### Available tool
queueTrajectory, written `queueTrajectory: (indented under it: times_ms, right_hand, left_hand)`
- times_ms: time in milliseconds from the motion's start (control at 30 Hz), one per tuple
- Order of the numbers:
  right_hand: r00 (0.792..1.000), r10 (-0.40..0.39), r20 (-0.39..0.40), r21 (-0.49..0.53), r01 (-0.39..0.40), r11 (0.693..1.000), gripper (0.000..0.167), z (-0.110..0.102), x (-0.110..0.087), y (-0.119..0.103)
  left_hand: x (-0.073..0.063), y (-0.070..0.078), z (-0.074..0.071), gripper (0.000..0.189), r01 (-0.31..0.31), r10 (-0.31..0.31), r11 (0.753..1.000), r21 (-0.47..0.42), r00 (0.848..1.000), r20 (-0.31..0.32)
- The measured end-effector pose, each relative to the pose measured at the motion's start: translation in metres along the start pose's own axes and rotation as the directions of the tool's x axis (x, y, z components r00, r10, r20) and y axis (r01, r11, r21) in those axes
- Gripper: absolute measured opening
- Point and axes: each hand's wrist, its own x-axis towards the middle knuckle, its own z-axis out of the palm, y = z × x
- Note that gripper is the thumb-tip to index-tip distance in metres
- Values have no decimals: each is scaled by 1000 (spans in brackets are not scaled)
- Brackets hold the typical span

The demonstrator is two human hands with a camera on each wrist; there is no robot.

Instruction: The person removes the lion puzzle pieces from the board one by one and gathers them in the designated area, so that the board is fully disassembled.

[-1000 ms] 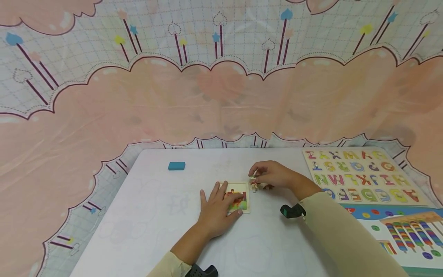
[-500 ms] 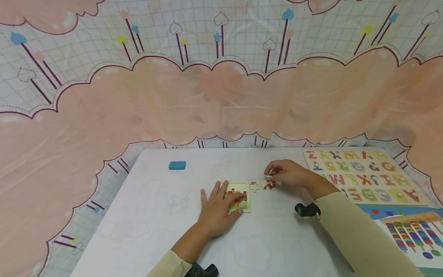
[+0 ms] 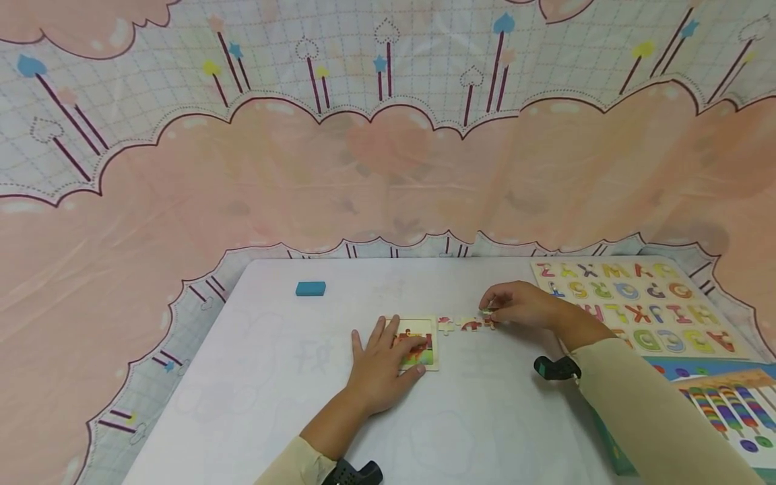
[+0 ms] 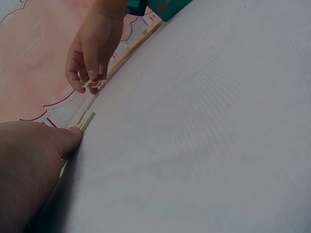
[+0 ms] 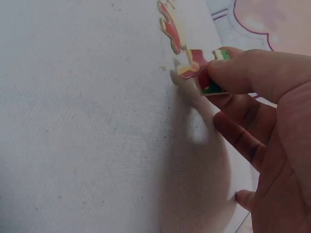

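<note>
My left hand (image 3: 378,377) rests with spread fingers on a small framed picture puzzle (image 3: 429,330), covering its left part. In the left wrist view its thumb touches the puzzle's edge (image 4: 88,121). Between thumb and fingers, my right hand (image 3: 521,306) pinches a puzzle piece (image 5: 211,75) coloured red, green and yellow, held tilted just above the table. To the left of that piece lie a red-and-cream puzzle piece (image 3: 445,325), beside the frame, and a brown-red puzzle piece (image 3: 470,325), close to the held one.
A blue block (image 3: 310,289) lies at the back left of the white table (image 3: 254,404). At the right are an alphabet board (image 3: 655,323) and, nearer, a box with a printed abacus (image 3: 742,431), partly behind my right sleeve.
My right hand has moved rightward from beside the frame with the puzzle piece, uncovering the two pieces on the table. My left hand has stayed in place.
</note>
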Motion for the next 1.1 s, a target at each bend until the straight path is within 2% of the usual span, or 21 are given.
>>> queueTrajectory:
  times_ms: [467,1100]
  right_hand:
    - [997,-72,8,-159,72,985,13,1,0,7]
    - [998,-61,16,-205,63,977,13,-2,3,7]
  left_hand:
    - [0,0,0,49,-2,2,1000,0,1000,-2]
    - [0,-1,-1,49,1,-1,1000,-21,1000,6]
